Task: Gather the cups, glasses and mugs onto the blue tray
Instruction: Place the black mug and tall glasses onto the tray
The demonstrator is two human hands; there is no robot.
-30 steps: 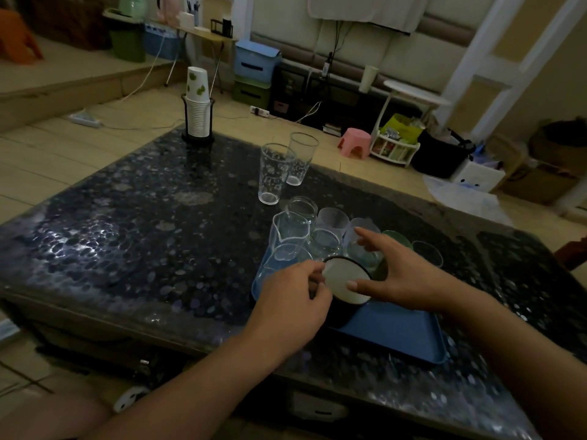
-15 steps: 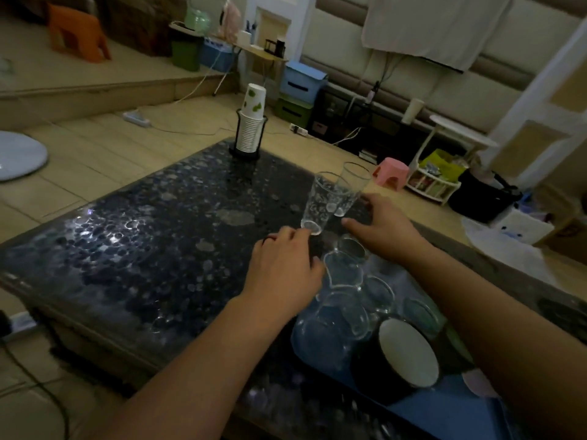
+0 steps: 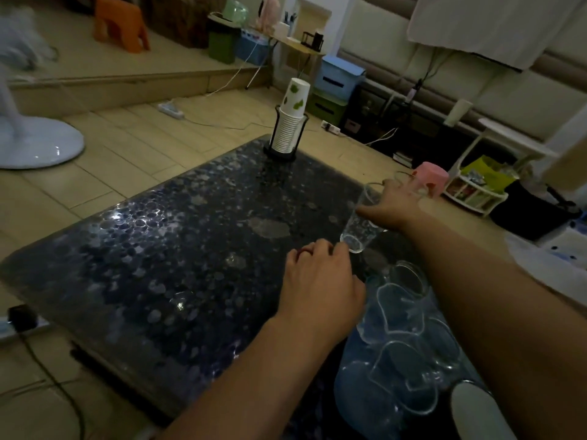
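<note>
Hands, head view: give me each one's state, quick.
Left hand: fingers reach the base of the near tall glass; grip cannot be told.
Right hand: fingers wrapped round that glass.

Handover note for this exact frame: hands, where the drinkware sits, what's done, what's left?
Right hand: grip around the tall clear patterned glass, which is tilted; a second tall glass sits mostly hidden behind the hand.
Left hand: fingers loosely curled, near the glass's base, holding nothing; contact unclear.
Done: several clear glasses and the dark mug with the white interior are on the blue plastic tray.
Left: both tall glasses go onto the tray. The stack of white paper cups in its black wire holder stands at the table's far end, off the tray.
</note>
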